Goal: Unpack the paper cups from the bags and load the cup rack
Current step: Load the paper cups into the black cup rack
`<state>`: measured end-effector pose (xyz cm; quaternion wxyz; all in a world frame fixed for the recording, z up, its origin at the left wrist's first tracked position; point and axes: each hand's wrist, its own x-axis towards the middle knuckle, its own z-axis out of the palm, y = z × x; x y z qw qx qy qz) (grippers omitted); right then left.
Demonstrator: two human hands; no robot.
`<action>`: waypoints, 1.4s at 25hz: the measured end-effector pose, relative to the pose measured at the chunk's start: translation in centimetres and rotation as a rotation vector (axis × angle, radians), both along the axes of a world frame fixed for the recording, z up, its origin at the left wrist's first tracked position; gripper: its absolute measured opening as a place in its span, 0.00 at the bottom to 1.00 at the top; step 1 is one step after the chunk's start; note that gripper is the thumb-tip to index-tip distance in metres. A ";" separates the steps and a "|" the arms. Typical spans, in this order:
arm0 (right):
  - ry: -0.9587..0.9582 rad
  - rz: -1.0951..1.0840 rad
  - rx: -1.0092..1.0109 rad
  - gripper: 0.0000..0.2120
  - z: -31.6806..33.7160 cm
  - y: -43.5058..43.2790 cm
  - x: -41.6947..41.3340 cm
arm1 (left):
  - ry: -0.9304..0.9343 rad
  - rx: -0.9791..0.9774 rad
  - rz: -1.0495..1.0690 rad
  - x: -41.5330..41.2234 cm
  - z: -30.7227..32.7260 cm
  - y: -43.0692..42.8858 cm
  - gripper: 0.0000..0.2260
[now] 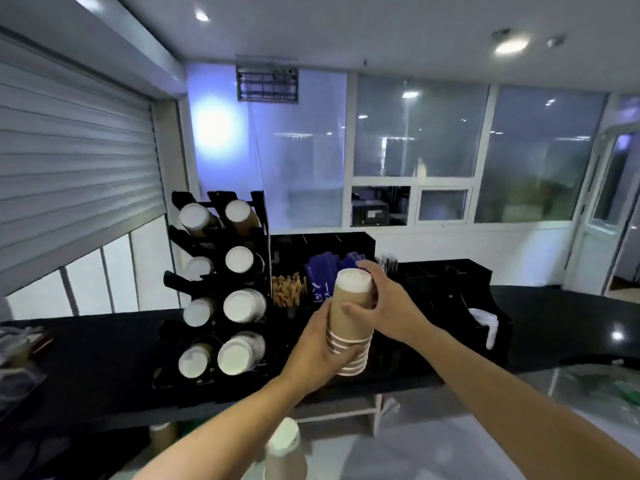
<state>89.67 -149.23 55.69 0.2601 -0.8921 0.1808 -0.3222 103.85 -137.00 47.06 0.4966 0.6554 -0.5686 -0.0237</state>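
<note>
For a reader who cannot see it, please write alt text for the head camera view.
Two bare hands, left hand low and right hand high, hold an upside-down stack of brown paper cups above a black counter. To the left stands a black cup rack, its slots showing white cup bottoms.

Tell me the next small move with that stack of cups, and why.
Probably carry the stack of brown cups, gripped by the left hand low and the right hand near the top, leftward toward the black cup rack. The stack hangs to the rack's right, clear of it. Every visible slot already shows cups, so pick a shorter column; which one has room I cannot tell.
</note>
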 end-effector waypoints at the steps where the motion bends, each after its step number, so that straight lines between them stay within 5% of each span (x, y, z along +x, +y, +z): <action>1: -0.071 0.044 0.011 0.39 1.5 0.8 1.2 | -0.004 -0.059 0.039 0.9 1.6 0.5 0.42; 10: -0.289 0.265 -0.055 0.37 9.5 8.5 14.5 | -0.185 -0.238 0.323 13.2 10.1 10.1 0.39; 18: -0.374 0.314 -0.103 0.37 8.9 12.5 24.9 | -0.287 -0.004 0.627 24.9 5.3 16.3 0.21; 28: -0.201 0.255 -0.138 0.36 5.7 11.0 30.5 | -0.521 -0.031 0.560 28.6 2.8 15.7 0.22; 35: 0.044 0.184 -0.606 0.36 2.0 8.8 33.4 | -0.460 -0.095 0.521 29.2 2.1 15.3 0.23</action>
